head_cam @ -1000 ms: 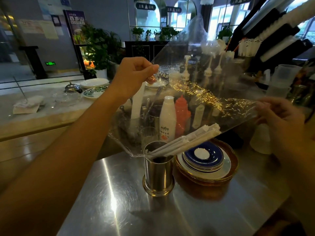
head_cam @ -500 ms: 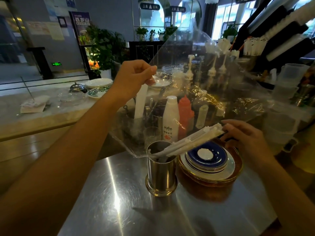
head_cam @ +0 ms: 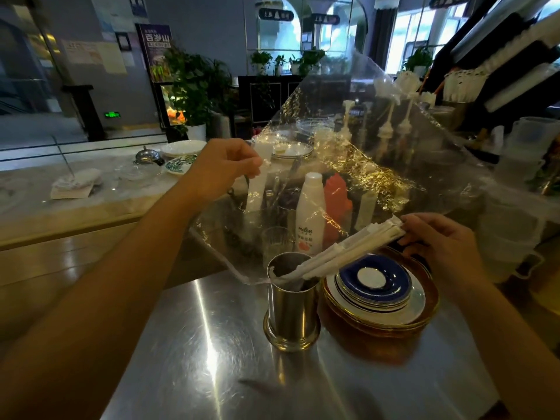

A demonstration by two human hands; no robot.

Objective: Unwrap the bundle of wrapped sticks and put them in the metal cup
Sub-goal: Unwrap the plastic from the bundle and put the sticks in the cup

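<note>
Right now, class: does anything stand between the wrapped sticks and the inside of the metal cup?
Nothing solid does. The wrapped sticks already lean with their lower ends inside the metal cup; the right hand grips their upper ends. Only the clear wrap, pinched by the left hand, trails over the rim.

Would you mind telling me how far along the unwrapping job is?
Done: the clear wrap is open and the sticks have their lower ends in the metal cup. In hand: left hand lifts the wrap; right hand grips the sticks' upper ends. Left: stand them upright and discard the wrap.
</note>
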